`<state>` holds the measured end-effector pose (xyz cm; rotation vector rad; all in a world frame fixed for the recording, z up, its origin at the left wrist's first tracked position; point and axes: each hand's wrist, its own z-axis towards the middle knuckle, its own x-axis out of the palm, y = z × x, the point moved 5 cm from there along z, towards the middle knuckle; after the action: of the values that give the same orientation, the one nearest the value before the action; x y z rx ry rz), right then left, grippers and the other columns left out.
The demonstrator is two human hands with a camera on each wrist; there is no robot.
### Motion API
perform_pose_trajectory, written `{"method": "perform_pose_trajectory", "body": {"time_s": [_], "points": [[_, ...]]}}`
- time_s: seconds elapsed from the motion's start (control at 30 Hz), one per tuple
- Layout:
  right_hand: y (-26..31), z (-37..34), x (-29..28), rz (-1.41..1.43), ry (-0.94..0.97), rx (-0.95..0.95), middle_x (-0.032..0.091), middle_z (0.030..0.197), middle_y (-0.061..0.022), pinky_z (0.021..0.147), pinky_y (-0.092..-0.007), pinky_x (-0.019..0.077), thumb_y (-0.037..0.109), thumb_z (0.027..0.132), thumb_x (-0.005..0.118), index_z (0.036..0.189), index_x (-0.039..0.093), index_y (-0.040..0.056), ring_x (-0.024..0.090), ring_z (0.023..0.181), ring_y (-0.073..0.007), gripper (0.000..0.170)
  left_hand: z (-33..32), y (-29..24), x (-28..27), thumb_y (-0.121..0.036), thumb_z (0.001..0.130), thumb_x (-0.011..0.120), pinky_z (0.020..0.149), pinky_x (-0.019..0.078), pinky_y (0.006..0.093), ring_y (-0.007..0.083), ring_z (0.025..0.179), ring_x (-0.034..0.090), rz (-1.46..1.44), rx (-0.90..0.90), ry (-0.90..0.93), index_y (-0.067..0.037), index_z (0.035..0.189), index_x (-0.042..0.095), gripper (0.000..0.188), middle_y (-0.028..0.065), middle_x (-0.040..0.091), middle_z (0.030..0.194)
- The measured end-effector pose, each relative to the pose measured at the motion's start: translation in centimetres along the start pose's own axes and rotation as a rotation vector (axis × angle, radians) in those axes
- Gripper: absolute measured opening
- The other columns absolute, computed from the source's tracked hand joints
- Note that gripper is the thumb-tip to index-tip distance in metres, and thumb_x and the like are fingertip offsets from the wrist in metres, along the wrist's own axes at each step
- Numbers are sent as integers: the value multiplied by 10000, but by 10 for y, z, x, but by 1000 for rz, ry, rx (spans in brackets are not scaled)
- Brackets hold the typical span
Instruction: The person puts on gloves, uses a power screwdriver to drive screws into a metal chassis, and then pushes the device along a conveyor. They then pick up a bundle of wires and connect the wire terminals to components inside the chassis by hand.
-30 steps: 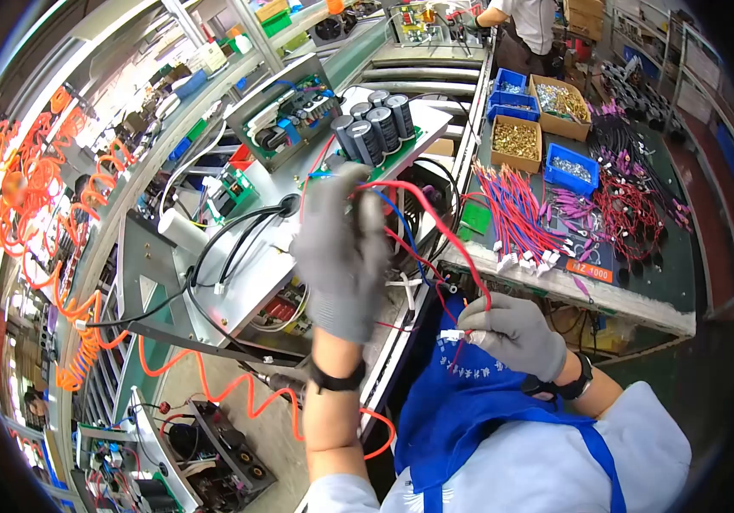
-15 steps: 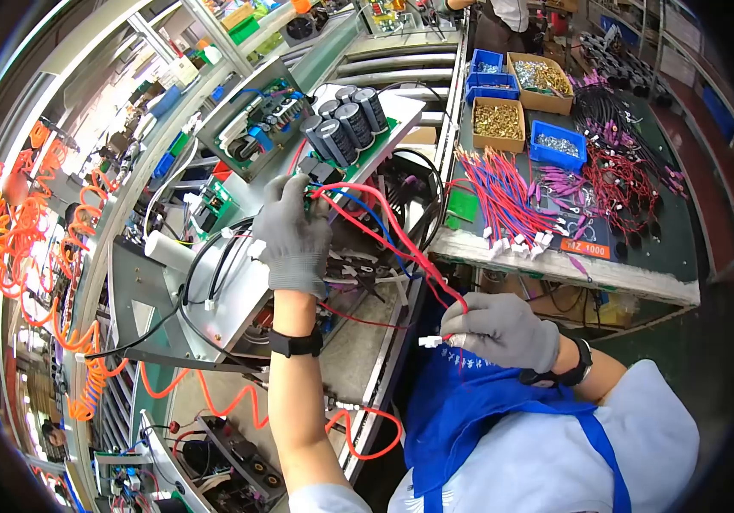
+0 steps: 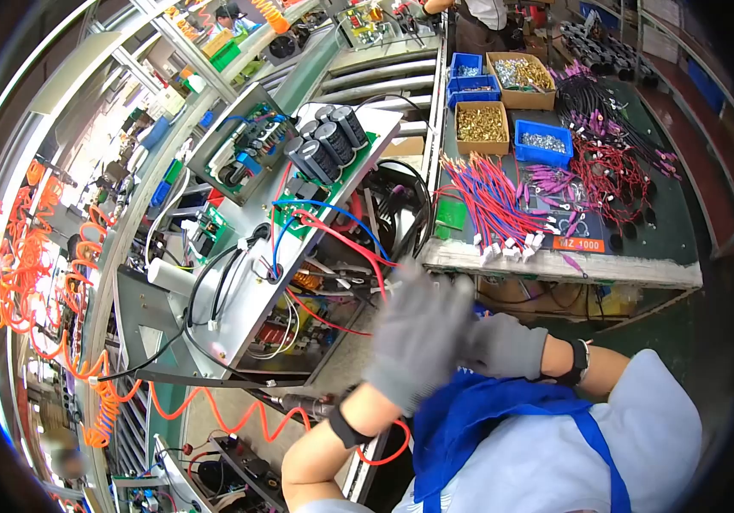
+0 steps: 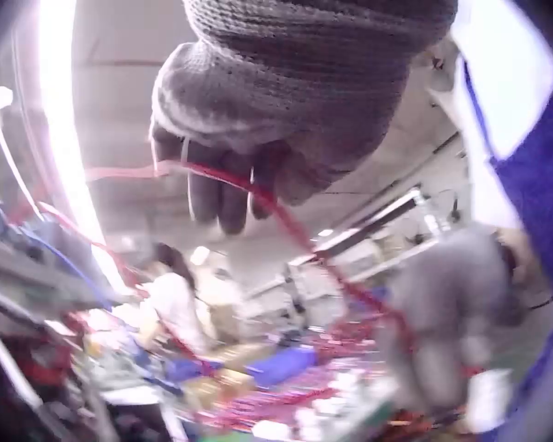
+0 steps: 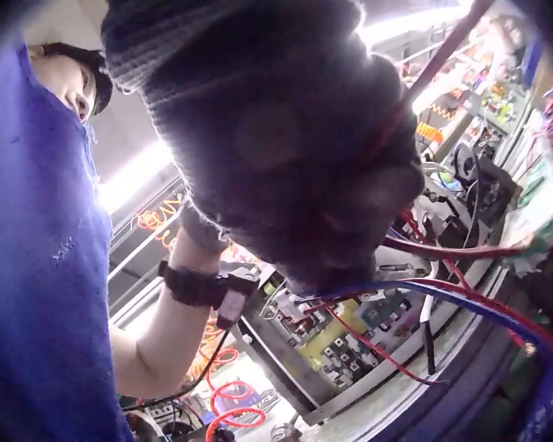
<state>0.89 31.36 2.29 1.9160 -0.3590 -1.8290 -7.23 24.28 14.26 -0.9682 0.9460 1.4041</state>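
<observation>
Both hands wear grey knitted gloves and are close together before the apron. My left hand (image 3: 423, 338), blurred in the head view, has its fingers curled round a red wire (image 4: 300, 230) in the left wrist view. That wire runs on to my right hand (image 4: 452, 313), which grips it, with a white connector (image 4: 488, 401) below the fingers. In the head view my left hand partly hides my right hand. The wire's other end meets a green circuit board (image 3: 294, 214), where blue wires (image 3: 333, 208) also lie. Tall black capacitors (image 3: 320, 158) stand on the board.
A metal chassis (image 3: 157, 329) with black cables lies at the left. On the right-hand table are bundled red and blue wires (image 3: 491, 205), a blue bin (image 3: 543, 126) and a box of brass parts (image 3: 459, 145). A coiled orange air hose (image 3: 230, 425) hangs at the front.
My left hand has left the circuit board and moved right and down towards my right hand. The right hand stays near the apron. The head view has shifted slightly.
</observation>
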Motion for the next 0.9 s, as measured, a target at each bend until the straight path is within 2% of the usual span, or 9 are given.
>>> {"method": "perform_pose_trajectory", "body": {"time_s": [0.03, 0.1, 0.2, 0.37, 0.47, 0.6, 0.7, 0.8, 0.9], "points": [[-2, 1, 0, -31, 137, 105, 620, 969, -54, 625, -428, 526, 307, 927, 567, 990, 669, 159, 656, 803, -284, 190, -13, -13, 34, -251, 867, 600, 706, 440, 417, 287, 775, 609, -12, -44, 302, -146, 1013, 600, 180, 56, 605, 773], [-6, 5, -2, -88, 314, 252, 628, 1021, -55, 628, -446, 529, 295, 916, 580, 956, 665, 168, 662, 833, -293, 158, -39, 5, 56, -304, 890, 599, 651, 434, 418, 292, 710, 602, -90, -139, 323, -161, 1013, 613, 189, 62, 603, 743], [-31, -15, -21, -40, 4, -7, 629, 1027, -66, 616, -459, 529, 263, 901, 589, 955, 664, 153, 665, 810, -303, 143, -75, 32, 59, -377, 901, 606, 597, 429, 421, 290, 672, 604, -143, -197, 264, -185, 1034, 633, 236, 62, 599, 706], [-4, 5, -8, -264, 54, -78, 607, 941, -51, 580, -427, 527, 255, 903, 574, 924, 665, 156, 654, 724, -266, 136, -60, 13, 78, -274, 952, 551, 725, 500, 436, 371, 811, 625, -720, -225, 146, -72, 1052, 642, 243, 159, 640, 864], [-9, -2, -28, -172, -64, -67, 603, 925, -49, 576, -422, 530, 268, 909, 565, 907, 654, 148, 657, 717, -265, 149, -74, 25, 98, -274, 976, 541, 762, 515, 401, 352, 855, 644, -860, -346, 316, -46, 1096, 634, 275, 174, 657, 922], [-26, -5, -36, -207, -101, -99, 621, 950, -38, 559, -430, 540, 322, 929, 555, 988, 632, 173, 674, 752, -254, 178, -82, 31, 99, -274, 976, 537, 737, 497, 403, 331, 849, 630, -869, -386, 328, -79, 1101, 636, 252, 137, 642, 915], [-16, -8, -37, -237, 41, -22, 610, 866, -50, 589, -419, 519, 337, 909, 572, 967, 641, 174, 651, 736, -268, 186, -79, 30, 100, -260, 979, 534, 728, 495, 405, 341, 838, 625, -835, -447, 207, -66, 1097, 635, 249, 147, 648, 918], [-23, -13, -27, -272, 112, 37, 608, 813, -58, 570, -414, 516, 336, 894, 585, 904, 637, 155, 649, 708, -270, 189, -84, 42, 105, -251, 977, 537, 724, 492, 410, 355, 830, 628, -1018, -676, 203, -55, 1071, 635, 239, 168, 651, 935], [-1, 2, -25, -175, -126, 4, 623, 800, -75, 533, -428, 521, 336, 863, 604, 828, 636, 121, 672, 721, -253, 220, -66, 16, 105, -238, 996, 499, 684, 480, 435, 384, 801, 625, -902, -611, -11, -61, 1050, 590, 207, 194, 618, 830]]}}
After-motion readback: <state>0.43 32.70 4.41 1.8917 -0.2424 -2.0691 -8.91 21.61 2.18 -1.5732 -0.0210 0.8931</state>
